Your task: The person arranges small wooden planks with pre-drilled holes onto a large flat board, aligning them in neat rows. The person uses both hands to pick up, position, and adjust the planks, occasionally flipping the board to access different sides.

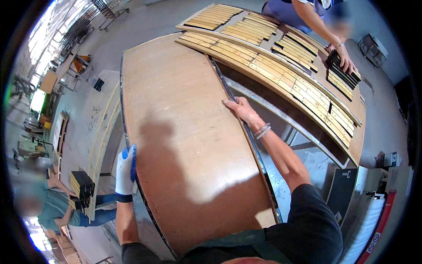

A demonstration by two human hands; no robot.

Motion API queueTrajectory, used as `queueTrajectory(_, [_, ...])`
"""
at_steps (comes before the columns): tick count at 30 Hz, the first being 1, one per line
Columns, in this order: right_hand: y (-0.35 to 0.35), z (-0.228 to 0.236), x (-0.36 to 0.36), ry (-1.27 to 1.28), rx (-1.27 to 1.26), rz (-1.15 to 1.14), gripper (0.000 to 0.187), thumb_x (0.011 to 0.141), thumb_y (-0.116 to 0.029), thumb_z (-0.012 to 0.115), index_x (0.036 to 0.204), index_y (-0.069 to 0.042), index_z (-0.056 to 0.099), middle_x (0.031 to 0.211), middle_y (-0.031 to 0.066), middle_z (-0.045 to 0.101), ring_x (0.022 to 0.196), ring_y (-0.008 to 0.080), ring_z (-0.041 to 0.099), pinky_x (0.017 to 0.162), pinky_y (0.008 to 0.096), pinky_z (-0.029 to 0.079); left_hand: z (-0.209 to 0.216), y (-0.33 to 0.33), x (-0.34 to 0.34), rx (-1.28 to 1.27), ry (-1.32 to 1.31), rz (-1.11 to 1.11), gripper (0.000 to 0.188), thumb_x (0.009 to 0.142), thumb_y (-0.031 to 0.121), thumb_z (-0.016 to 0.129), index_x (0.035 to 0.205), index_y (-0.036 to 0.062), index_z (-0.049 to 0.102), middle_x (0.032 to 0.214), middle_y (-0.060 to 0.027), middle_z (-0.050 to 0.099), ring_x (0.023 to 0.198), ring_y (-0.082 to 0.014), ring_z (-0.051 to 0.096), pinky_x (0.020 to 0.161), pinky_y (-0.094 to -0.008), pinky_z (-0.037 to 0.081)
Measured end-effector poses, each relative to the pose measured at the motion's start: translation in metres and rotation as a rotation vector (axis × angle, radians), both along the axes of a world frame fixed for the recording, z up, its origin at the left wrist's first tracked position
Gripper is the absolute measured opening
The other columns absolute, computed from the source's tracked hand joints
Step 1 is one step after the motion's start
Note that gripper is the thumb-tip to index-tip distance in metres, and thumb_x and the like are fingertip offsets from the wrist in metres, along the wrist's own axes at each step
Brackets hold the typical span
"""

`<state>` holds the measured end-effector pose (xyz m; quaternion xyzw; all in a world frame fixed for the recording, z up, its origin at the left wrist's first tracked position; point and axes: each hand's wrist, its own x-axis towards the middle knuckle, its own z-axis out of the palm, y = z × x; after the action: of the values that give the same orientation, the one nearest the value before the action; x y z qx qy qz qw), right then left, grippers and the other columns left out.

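Note:
A large plywood board (189, 101) with dark edges stretches away in front of me, its face bare apart from my shadow. My left hand (126, 170), in a white and blue glove, is closed on its left edge. On the right edge my bare right hand (245, 112), with bracelets at the wrist, grips the board with the thumb on top; the fingers underneath are hidden. The board's far right corner meets a second board (323, 70) bearing rows of short pale wooden slats (272, 72).
At the far right a co-worker's hand (347, 64) rests on dark-edged slats. On the left, another person (61, 207) holds a stack of dark-ended pieces (82, 184) beside a long pale plank. A white wrapped roll (367, 224) stands at the lower right.

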<state>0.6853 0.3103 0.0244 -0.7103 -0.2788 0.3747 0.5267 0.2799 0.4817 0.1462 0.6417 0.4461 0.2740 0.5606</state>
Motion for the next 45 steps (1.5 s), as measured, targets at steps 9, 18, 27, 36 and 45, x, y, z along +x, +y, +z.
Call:
queueTrajectory(9, [0.063, -0.020, -0.027, 0.132, 0.193, 0.197, 0.046, 0.099, -0.042, 0.070, 0.102, 0.004, 0.071, 0.092, 0.0057, 0.070, 0.085, 0.0148, 0.063, 0.075, 0.0353, 0.052, 0.051, -0.053, -0.041, 0.208, 0.250, 0.269, 0.025, 0.103, 0.029, 0.067, 0.086, 0.0120, 0.060, 0.070, 0.0076, 0.048, 0.061, -0.0057, 0.044, 0.056, -0.0257, 0.036])
queueTrajectory(18, [0.083, 0.000, 0.003, 0.126, 0.351, 0.244, 0.039, 0.103, -0.029, 0.065, 0.125, 0.003, 0.072, 0.114, 0.0030, 0.071, 0.103, 0.0175, 0.063, 0.098, 0.0329, 0.051, 0.111, -0.167, -0.103, 0.971, 0.615, 0.200, 0.029, 0.100, 0.032, 0.069, 0.113, 0.0053, 0.068, 0.084, -0.0106, 0.060, 0.078, -0.0197, 0.059, 0.074, -0.0371, 0.050])
queueTrajectory(27, [0.015, 0.191, -0.169, 0.495, 0.517, 0.363, 0.083, 0.107, -0.062, 0.040, 0.162, -0.001, 0.031, 0.169, 0.0144, 0.030, 0.152, 0.0317, 0.033, 0.127, 0.0456, 0.023, 0.239, -0.236, -0.167, 0.776, 0.284, 0.374, 0.039, 0.105, 0.045, 0.060, 0.094, 0.0108, 0.075, 0.073, -0.0088, 0.068, 0.062, -0.0173, 0.064, 0.061, -0.0393, 0.054])
queueTrajectory(36, [-0.020, 0.260, -0.297, 0.573, 0.642, 0.634, 0.059, 0.112, -0.041, 0.035, 0.141, 0.007, 0.052, 0.129, 0.0195, 0.062, 0.117, 0.0299, 0.059, 0.104, 0.0483, 0.049, 0.405, -0.387, -0.213, 0.980, 1.186, 0.790, 0.046, 0.100, 0.047, 0.056, 0.105, 0.0048, 0.073, 0.091, -0.0220, 0.073, 0.082, -0.0382, 0.070, 0.076, -0.0498, 0.056])
queueTrajectory(45, [-0.221, 0.204, -0.367, 0.740, -0.018, 1.273, 0.018, 0.104, -0.028, 0.064, 0.095, -0.013, 0.064, 0.079, -0.0081, 0.052, 0.065, 0.0056, 0.047, 0.054, 0.0263, 0.040, 0.326, -0.636, -0.308, 0.481, 1.638, 1.285, 0.050, 0.107, 0.049, 0.055, 0.096, 0.0035, 0.073, 0.086, -0.0230, 0.072, 0.080, -0.0384, 0.073, 0.073, -0.0486, 0.056])
